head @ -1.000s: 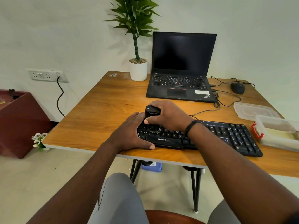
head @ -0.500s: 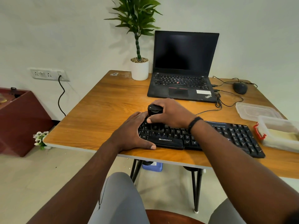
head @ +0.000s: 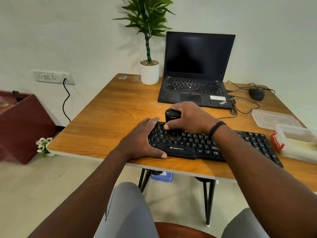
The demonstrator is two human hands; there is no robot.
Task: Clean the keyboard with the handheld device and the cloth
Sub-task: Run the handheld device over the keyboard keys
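A black Zebronics keyboard (head: 202, 145) lies along the near edge of the wooden table (head: 109, 124). My right hand (head: 190, 117) grips a small black handheld device (head: 171, 115) held upright, its brush tip pressed onto the keys at the keyboard's left-middle. My left hand (head: 142, 141) lies flat over the keyboard's left end, fingers spread and thumb along the front edge, holding it still. No cloth can be made out.
An open black laptop (head: 195, 83) sits behind the keyboard, with a potted plant (head: 149, 71) to its left and a mouse (head: 256, 93) with cables to its right. A clear lid (head: 274, 118) and a plastic container (head: 298, 143) lie at the right edge.
My right hand has slid the device a little to the right along the keys. My left hand stays on the keyboard's left end.
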